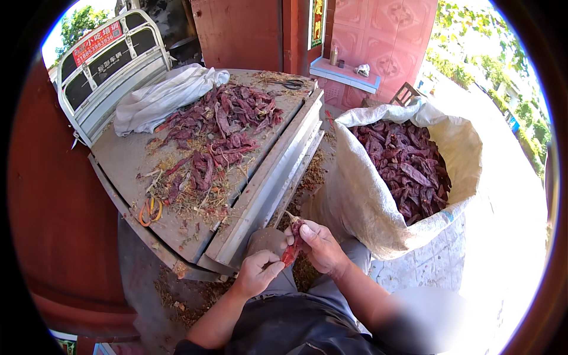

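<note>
A dried red chili (291, 253) is held between both hands over my lap, its pale stem pointing up. My left hand (263, 269) is closed on its lower end, and my right hand (319, 248) pinches it near the stem. Left of them, dried chilies (236, 112) lie piled on a flat cart bed (118, 165) among stems and debris, with orange-handled scissors (151, 212) near the front edge. To the right stands a large white woven sack (367, 225) full of dark dried chilies (408, 171).
A white cloth bundle (148, 100) lies at the cart's back left by a metal frame (94, 77). Black-handled scissors (293, 84) sit at the far edge. Behind are a red door (236, 32) and a pink tiled wall (378, 35) with a small ledge (340, 77).
</note>
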Action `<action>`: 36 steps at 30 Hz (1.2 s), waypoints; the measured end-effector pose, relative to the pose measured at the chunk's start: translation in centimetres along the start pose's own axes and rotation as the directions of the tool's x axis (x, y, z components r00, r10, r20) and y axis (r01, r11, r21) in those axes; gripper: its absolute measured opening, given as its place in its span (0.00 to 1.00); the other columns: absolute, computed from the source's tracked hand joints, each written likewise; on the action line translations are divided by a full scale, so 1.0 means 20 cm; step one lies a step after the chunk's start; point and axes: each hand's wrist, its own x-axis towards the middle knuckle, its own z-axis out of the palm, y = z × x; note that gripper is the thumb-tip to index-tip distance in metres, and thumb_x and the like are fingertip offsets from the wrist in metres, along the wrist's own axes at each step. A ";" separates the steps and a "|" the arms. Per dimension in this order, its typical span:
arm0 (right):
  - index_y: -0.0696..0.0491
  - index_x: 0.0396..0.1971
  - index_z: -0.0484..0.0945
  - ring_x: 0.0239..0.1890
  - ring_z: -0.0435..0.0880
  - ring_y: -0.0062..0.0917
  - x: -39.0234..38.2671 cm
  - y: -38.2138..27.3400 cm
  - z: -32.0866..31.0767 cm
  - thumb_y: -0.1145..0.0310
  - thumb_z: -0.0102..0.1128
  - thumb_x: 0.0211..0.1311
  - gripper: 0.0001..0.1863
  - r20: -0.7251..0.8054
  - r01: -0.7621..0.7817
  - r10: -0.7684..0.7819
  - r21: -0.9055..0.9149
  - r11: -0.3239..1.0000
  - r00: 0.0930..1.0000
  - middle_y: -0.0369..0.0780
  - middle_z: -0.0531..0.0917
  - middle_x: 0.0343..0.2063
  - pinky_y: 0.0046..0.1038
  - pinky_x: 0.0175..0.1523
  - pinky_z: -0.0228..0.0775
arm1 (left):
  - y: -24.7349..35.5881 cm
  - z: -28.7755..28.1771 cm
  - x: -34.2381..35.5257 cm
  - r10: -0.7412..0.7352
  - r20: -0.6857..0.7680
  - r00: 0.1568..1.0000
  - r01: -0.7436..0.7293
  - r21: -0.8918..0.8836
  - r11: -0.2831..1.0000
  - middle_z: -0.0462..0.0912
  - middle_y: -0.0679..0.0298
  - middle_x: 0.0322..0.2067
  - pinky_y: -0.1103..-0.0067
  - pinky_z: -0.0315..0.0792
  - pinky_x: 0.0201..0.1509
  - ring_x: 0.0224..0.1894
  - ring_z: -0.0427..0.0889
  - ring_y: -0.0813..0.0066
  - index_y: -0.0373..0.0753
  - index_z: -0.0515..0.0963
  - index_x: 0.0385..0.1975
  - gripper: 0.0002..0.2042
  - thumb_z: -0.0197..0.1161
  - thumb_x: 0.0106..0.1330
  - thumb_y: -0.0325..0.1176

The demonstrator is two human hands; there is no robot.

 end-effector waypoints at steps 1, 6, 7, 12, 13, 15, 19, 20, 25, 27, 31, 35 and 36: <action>0.58 0.55 0.79 0.50 0.84 0.25 -0.01 -0.01 0.00 0.46 0.55 0.80 0.27 0.011 0.016 -0.016 -0.035 0.999 1.000 0.38 0.84 0.44 0.32 0.57 0.75 | -0.01 0.00 0.00 -0.028 -0.027 0.999 0.026 -0.072 0.997 0.80 0.67 0.29 0.81 0.73 0.37 0.31 0.78 0.81 0.32 0.80 0.40 0.04 0.65 0.73 0.27; 0.55 0.51 0.82 0.46 0.82 0.19 -0.06 -0.07 -0.03 0.53 0.56 0.81 0.19 0.116 -0.023 0.059 -0.295 0.955 0.992 0.34 0.84 0.40 0.27 0.53 0.74 | 0.02 -0.04 0.08 0.131 -0.276 0.952 -0.199 -0.235 0.951 0.84 0.62 0.40 0.81 0.76 0.44 0.38 0.81 0.76 0.32 0.78 0.58 0.18 0.69 0.73 0.34; 0.55 0.51 0.82 0.45 0.82 0.19 -0.07 -0.08 -0.04 0.54 0.57 0.81 0.18 0.132 -0.042 0.092 -0.341 0.939 0.987 0.34 0.84 0.40 0.27 0.52 0.74 | 0.07 -0.07 0.11 0.208 -0.232 0.950 -0.239 -0.116 0.964 0.85 0.60 0.42 0.79 0.76 0.45 0.40 0.82 0.74 0.33 0.78 0.57 0.18 0.70 0.73 0.35; 0.57 0.51 0.81 0.44 0.83 0.31 -0.05 -0.12 -0.06 0.58 0.60 0.78 0.16 0.351 0.243 -0.004 -0.639 0.730 0.936 0.42 0.84 0.40 0.34 0.52 0.75 | 0.32 -0.21 0.21 0.471 0.237 0.850 -0.527 0.409 0.745 0.86 0.50 0.50 0.69 0.79 0.49 0.46 0.86 0.60 0.34 0.83 0.52 0.19 0.71 0.70 0.40; 0.58 0.51 0.81 0.44 0.83 0.35 -0.05 -0.13 -0.06 0.59 0.60 0.78 0.17 0.396 0.305 -0.022 -0.670 0.676 0.918 0.44 0.84 0.40 0.35 0.52 0.75 | 0.33 -0.20 0.22 0.478 0.242 0.844 -0.536 0.412 0.737 0.86 0.54 0.43 0.64 0.78 0.46 0.43 0.85 0.55 0.37 0.85 0.42 0.12 0.72 0.66 0.38; 0.58 0.50 0.80 0.45 0.83 0.41 -0.04 -0.17 -0.06 0.59 0.60 0.77 0.17 0.441 0.321 0.022 -0.687 0.652 0.897 0.46 0.83 0.39 0.38 0.52 0.75 | 0.36 -0.23 0.21 0.368 0.432 0.823 -0.557 0.489 0.671 0.84 0.58 0.38 0.62 0.76 0.44 0.40 0.84 0.56 0.38 0.83 0.36 0.10 0.72 0.66 0.38; 0.58 0.47 0.80 0.46 0.83 0.49 -0.04 -0.22 -0.06 0.57 0.58 0.77 0.17 0.486 0.294 0.179 -0.741 0.603 0.856 0.50 0.82 0.39 0.44 0.52 0.74 | 0.38 -0.22 0.21 0.316 0.567 0.761 -0.631 0.533 0.564 0.78 0.63 0.29 0.61 0.73 0.39 0.35 0.80 0.57 0.41 0.77 0.27 0.11 0.71 0.64 0.39; 0.57 0.46 0.80 0.46 0.82 0.50 -0.04 -0.21 -0.06 0.56 0.57 0.78 0.17 0.479 0.289 0.218 -0.771 0.567 0.850 0.50 0.82 0.39 0.45 0.52 0.73 | 0.39 -0.21 0.21 0.314 0.581 0.751 -0.646 0.551 0.528 0.78 0.63 0.28 0.62 0.73 0.40 0.35 0.81 0.58 0.42 0.76 0.27 0.12 0.70 0.65 0.40; 0.57 0.41 0.78 0.45 0.81 0.55 -0.01 -0.19 -0.04 0.54 0.55 0.78 0.19 0.486 0.310 0.276 -0.810 0.497 0.829 0.53 0.81 0.38 0.49 0.49 0.72 | 0.42 -0.21 0.23 0.233 0.651 0.722 -0.676 0.593 0.437 0.78 0.64 0.28 0.66 0.72 0.43 0.37 0.82 0.62 0.45 0.77 0.27 0.10 0.68 0.66 0.41; 0.57 0.40 0.77 0.44 0.81 0.55 0.00 -0.17 -0.05 0.54 0.55 0.78 0.19 0.479 0.327 0.262 -0.825 0.460 0.838 0.53 0.81 0.37 0.49 0.48 0.72 | 0.37 -0.21 0.23 0.257 0.652 0.713 -0.688 0.580 0.436 0.79 0.64 0.27 0.66 0.72 0.42 0.36 0.82 0.62 0.45 0.77 0.27 0.09 0.67 0.66 0.40; 0.57 0.38 0.78 0.41 0.81 0.52 0.00 -0.09 -0.06 0.55 0.55 0.78 0.18 0.412 0.327 0.150 -0.857 0.398 0.899 0.51 0.81 0.34 0.47 0.46 0.73 | 0.31 -0.20 0.22 0.288 0.581 0.761 -0.646 0.642 0.413 0.78 0.65 0.25 0.66 0.71 0.40 0.34 0.82 0.62 0.46 0.76 0.24 0.09 0.67 0.64 0.38; 0.58 0.35 0.81 0.35 0.82 0.42 -0.03 0.06 -0.07 0.57 0.57 0.79 0.18 0.194 0.126 0.095 -0.868 0.480 0.976 0.48 0.81 0.29 0.39 0.43 0.74 | 0.25 -0.16 0.20 0.358 0.487 0.797 -0.597 0.729 0.336 0.76 0.66 0.22 0.66 0.69 0.37 0.30 0.80 0.64 0.47 0.75 0.22 0.09 0.67 0.61 0.37; 0.58 0.34 0.81 0.35 0.81 0.44 -0.04 0.10 -0.06 0.56 0.57 0.78 0.19 0.131 0.071 0.085 -0.858 0.508 0.988 0.49 0.81 0.29 0.40 0.42 0.73 | 0.22 -0.15 0.20 0.382 0.460 0.802 -0.581 0.750 0.318 0.75 0.66 0.22 0.66 0.67 0.35 0.28 0.79 0.65 0.47 0.75 0.22 0.09 0.67 0.59 0.36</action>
